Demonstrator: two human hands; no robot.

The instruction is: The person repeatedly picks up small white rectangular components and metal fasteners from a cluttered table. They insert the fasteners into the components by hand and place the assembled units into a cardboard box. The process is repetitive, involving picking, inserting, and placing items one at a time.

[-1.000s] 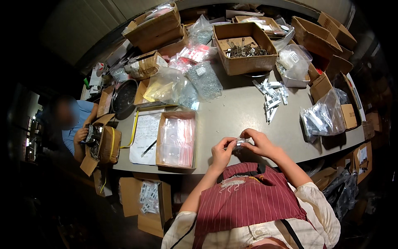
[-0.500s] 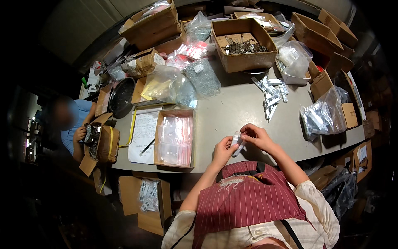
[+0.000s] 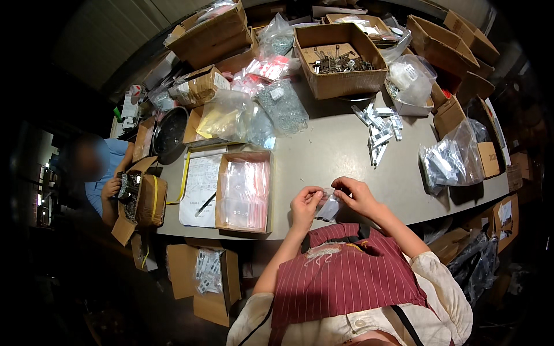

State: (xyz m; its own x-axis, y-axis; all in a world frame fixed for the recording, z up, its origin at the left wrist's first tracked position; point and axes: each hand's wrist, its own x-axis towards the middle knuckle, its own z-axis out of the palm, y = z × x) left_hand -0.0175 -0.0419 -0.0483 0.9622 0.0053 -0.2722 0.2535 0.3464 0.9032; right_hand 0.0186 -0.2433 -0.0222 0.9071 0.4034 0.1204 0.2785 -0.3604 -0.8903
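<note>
My left hand (image 3: 304, 206) and my right hand (image 3: 355, 195) meet at the near edge of the grey table (image 3: 323, 155), over my striped apron. Between them hangs a small clear plastic bag (image 3: 329, 208); both hands pinch its top. What is inside the bag is too small to tell. A flat cardboard tray of clear pink-tinted bags (image 3: 244, 190) lies just left of my left hand. A loose heap of small filled bags (image 3: 379, 128) lies on the table beyond my right hand.
An open box of metal parts (image 3: 338, 60) stands at the back, with more cartons and plastic sacks around it. A paper sheet with a pen (image 3: 199, 184) lies left of the tray. Another person (image 3: 101, 173) works at the left end by a strapped box.
My hands have drawn slightly nearer to me and lower, the small bag still between them. The view has shifted a little.
</note>
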